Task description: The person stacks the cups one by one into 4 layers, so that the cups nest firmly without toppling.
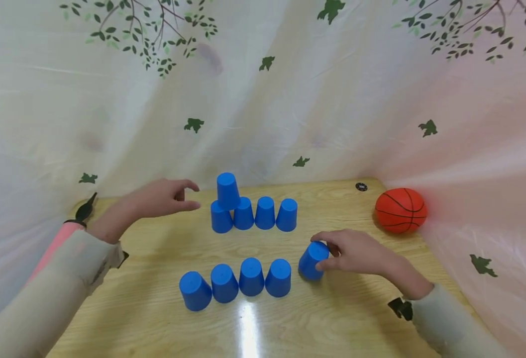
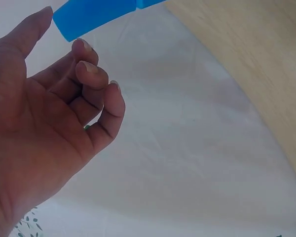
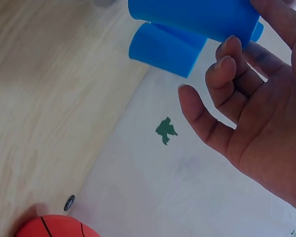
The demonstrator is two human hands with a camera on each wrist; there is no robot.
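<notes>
My right hand (image 1: 352, 251) pinches a blue cup (image 1: 311, 264) between thumb and fingers, near its top. This cup is upside down: its closed, narrower end points up and its wide rim points down to the table (image 1: 155, 268). Its long axis runs close to vertical, with the top leaning to the right in the head view; I cannot tell whether the rim touches the wood. It lies to the left of my right palm, just beyond the right end of the near row of four cups (image 1: 250, 277), with a gap between.

My left hand (image 1: 157, 199) is empty, thumb and fingers parted and loosely bent. Their tips point right, towards the raised cup (image 1: 228, 191), which stands just beside them with a small gap. That cup is inverted too, its axis nearly upright, and it straddles the two leftmost cups of the far row of four cups (image 1: 264, 214). All the cups in both rows point the same way, bases up.

My hands are well apart, the left one farther away from me. Beyond my right hand sit a red ball (image 1: 400, 210) and a small black disc (image 1: 361, 187).
</notes>
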